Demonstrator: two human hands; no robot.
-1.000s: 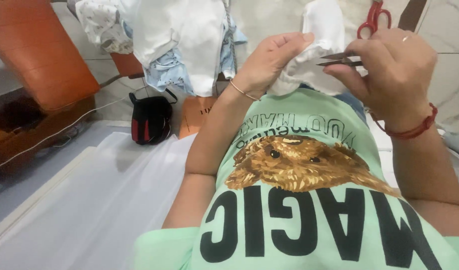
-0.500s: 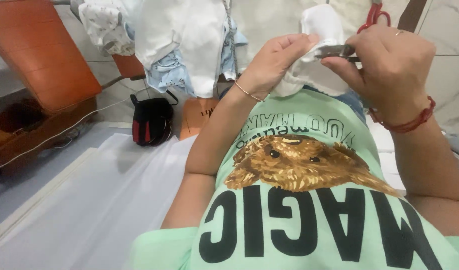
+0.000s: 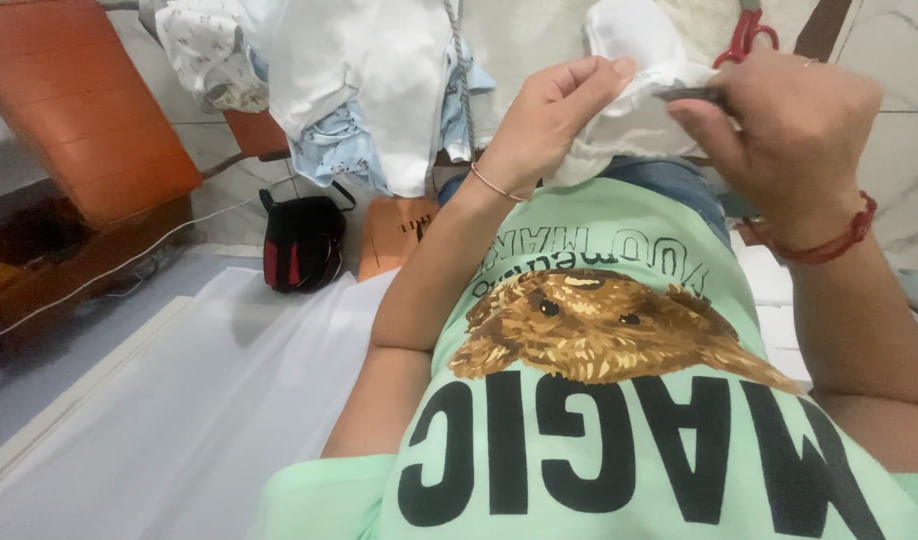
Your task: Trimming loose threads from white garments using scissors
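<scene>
Both hands meet at the white cloth point(image 3: 629, 120), held above the lap. The left hand point(image 3: 549, 115) pinches its edge; the right hand point(image 3: 789, 130), fingers closed narrow on a small metal tool point(image 3: 691, 94), points it leftward into the fabric — the tip is hidden, its kind unclear.

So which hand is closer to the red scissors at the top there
The right hand. It sits just below the red scissors, pinching a small metal tool against the white cloth. The left hand grips the cloth farther to the left.
</scene>
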